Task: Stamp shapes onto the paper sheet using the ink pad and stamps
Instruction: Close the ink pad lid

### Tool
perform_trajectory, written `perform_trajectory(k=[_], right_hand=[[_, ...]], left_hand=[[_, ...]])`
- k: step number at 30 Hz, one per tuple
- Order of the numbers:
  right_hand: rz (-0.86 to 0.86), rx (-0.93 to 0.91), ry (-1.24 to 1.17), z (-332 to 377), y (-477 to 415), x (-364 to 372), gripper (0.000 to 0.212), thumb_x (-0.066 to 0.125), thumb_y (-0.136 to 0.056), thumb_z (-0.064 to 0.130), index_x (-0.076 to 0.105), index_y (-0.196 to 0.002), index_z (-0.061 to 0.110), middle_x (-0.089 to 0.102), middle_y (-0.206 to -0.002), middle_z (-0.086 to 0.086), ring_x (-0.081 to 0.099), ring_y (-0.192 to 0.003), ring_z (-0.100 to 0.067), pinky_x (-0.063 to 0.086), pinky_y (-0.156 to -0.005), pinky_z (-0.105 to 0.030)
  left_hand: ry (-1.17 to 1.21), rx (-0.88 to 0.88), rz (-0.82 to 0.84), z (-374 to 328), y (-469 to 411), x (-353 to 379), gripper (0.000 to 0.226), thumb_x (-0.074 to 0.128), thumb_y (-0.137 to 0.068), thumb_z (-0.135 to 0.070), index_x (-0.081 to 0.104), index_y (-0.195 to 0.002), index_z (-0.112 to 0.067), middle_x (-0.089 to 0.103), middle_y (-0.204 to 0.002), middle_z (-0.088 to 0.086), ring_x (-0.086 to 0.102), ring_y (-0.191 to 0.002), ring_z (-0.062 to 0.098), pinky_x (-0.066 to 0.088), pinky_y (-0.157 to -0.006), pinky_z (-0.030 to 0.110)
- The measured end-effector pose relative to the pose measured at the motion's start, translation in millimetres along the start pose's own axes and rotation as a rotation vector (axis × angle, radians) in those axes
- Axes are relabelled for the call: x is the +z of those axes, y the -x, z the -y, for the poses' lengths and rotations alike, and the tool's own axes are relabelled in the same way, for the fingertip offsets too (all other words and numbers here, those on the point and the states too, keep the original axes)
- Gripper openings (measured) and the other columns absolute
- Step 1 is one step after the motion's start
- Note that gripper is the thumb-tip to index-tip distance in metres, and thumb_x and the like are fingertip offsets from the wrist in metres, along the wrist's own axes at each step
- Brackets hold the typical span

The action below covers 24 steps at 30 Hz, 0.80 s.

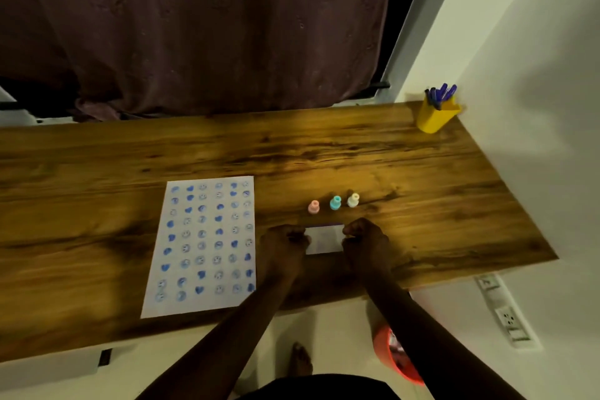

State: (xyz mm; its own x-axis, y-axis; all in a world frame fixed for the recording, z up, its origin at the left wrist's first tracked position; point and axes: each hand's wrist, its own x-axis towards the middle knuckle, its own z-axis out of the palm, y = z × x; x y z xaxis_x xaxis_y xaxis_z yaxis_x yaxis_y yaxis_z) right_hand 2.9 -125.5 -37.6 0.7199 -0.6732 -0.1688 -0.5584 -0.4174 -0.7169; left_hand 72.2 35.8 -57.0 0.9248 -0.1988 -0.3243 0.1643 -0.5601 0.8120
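Observation:
A white paper sheet [204, 243] lies on the wooden table [324, 156], covered with rows of blue hearts and smiley faces. To its right sits the ink pad [324, 239], a small whitish rectangular case. My left hand [282, 245] grips its left end and my right hand [367, 237] grips its right end. Just behind the pad stand three small stamps in a row: a pink stamp [313, 206], a teal stamp [335, 202] and a cream stamp [353, 200]. Whether the case lid is up or down cannot be told.
A yellow cup [435, 117] with several blue pens stands at the table's far right corner. A dark curtain hangs behind the table. A white wall runs along the right. On the floor below are an orange bucket [394, 357] and a bare foot.

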Motion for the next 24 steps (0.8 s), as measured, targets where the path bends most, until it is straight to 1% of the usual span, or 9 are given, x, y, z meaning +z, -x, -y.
perform_trajectory(k=[2, 3, 4, 5, 7, 10, 14, 21, 24], right_hand=[[0.015, 0.004, -0.006, -6, -5, -2, 0.016, 0.066, -0.087, -0.004, 0.069, -0.094, 0.010, 0.069, -0.095, 0.003, 0.062, -0.088, -0.010, 0.037, -0.068, -0.009], [0.021, 0.011, -0.008, -9, -7, -3, 0.015, 0.066, -0.088, -0.003, 0.068, -0.095, 0.011, 0.068, -0.095, 0.004, 0.061, -0.088, -0.009, 0.036, -0.068, -0.009], [0.021, 0.015, -0.006, -11, -9, -4, 0.015, 0.066, -0.089, -0.002, 0.068, -0.095, 0.012, 0.067, -0.094, 0.005, 0.060, -0.086, -0.008, 0.035, -0.068, -0.008], [0.020, 0.014, 0.001, -12, -11, -5, 0.014, 0.067, -0.089, 0.000, 0.068, -0.095, 0.012, 0.066, -0.093, 0.007, 0.058, -0.082, -0.005, 0.032, -0.067, -0.006], [0.019, 0.010, 0.011, -16, -14, -7, 0.012, 0.068, -0.090, 0.002, 0.068, -0.095, 0.013, 0.063, -0.090, 0.009, 0.052, -0.075, 0.005, 0.028, -0.066, -0.004], [0.037, 0.012, 0.009, -22, -17, -8, 0.011, 0.068, -0.091, 0.004, 0.068, -0.096, 0.014, 0.059, -0.087, 0.013, 0.048, -0.073, 0.010, 0.029, -0.065, -0.005], [0.035, 0.001, 0.010, -23, -19, -8, 0.013, 0.068, -0.090, 0.006, 0.068, -0.095, 0.018, 0.059, -0.085, 0.017, 0.054, -0.076, 0.004, 0.032, -0.067, -0.007], [0.047, -0.020, 0.076, -19, -16, -12, 0.013, 0.065, -0.092, 0.010, 0.066, -0.103, 0.018, 0.070, -0.101, 0.001, 0.068, -0.100, -0.021, 0.050, -0.086, -0.033], [0.017, -0.087, 0.115, -12, -11, -12, 0.029, 0.066, -0.094, 0.019, 0.063, -0.123, 0.016, 0.070, -0.119, -0.005, 0.067, -0.111, -0.027, 0.055, -0.096, -0.043]], left_hand=[[-0.015, 0.006, -0.012, 0, -3, 7, 0.014, 0.076, -0.080, -0.041, 0.066, -0.073, -0.048, 0.071, -0.076, -0.025, 0.075, -0.083, 0.009, 0.051, -0.067, 0.016], [-0.016, 0.006, -0.012, -1, -3, 12, 0.011, 0.077, -0.081, -0.040, 0.068, -0.080, -0.047, 0.074, -0.083, -0.023, 0.076, -0.089, 0.011, 0.053, -0.072, 0.018], [-0.027, 0.014, -0.017, -1, -4, 20, 0.013, 0.078, -0.084, -0.037, 0.071, -0.094, -0.041, 0.078, -0.098, -0.013, 0.075, -0.101, 0.018, 0.054, -0.086, 0.023], [-0.056, 0.035, -0.033, 0, -5, 30, 0.024, 0.078, -0.088, -0.032, 0.071, -0.110, -0.029, 0.076, -0.116, -0.001, 0.070, -0.115, 0.024, 0.046, -0.101, 0.027], [-0.097, 0.031, -0.069, -1, -7, 43, 0.039, 0.078, -0.091, -0.029, 0.066, -0.124, -0.014, 0.069, -0.134, 0.009, 0.062, -0.127, 0.029, 0.030, -0.104, 0.027], [-0.086, 0.003, -0.094, -1, -10, 48, 0.030, 0.079, -0.089, -0.032, 0.071, -0.115, -0.020, 0.073, -0.126, 0.004, 0.065, -0.122, 0.025, 0.029, -0.100, 0.026], [-0.102, 0.067, -0.136, 0, -11, 49, 0.031, 0.081, -0.088, -0.021, 0.072, -0.115, -0.008, 0.074, -0.122, 0.013, 0.067, -0.118, 0.030, 0.032, -0.099, 0.028], [-0.162, 0.110, -0.110, -9, -9, 34, 0.028, 0.077, -0.090, -0.026, 0.073, -0.113, -0.011, 0.076, -0.115, 0.009, 0.069, -0.113, 0.030, 0.033, -0.092, 0.020], [-0.186, 0.227, -0.202, -16, -10, 11, 0.019, 0.077, -0.088, -0.032, 0.077, -0.099, -0.017, 0.079, -0.095, 0.004, 0.075, -0.090, 0.026, 0.045, -0.077, 0.019]])
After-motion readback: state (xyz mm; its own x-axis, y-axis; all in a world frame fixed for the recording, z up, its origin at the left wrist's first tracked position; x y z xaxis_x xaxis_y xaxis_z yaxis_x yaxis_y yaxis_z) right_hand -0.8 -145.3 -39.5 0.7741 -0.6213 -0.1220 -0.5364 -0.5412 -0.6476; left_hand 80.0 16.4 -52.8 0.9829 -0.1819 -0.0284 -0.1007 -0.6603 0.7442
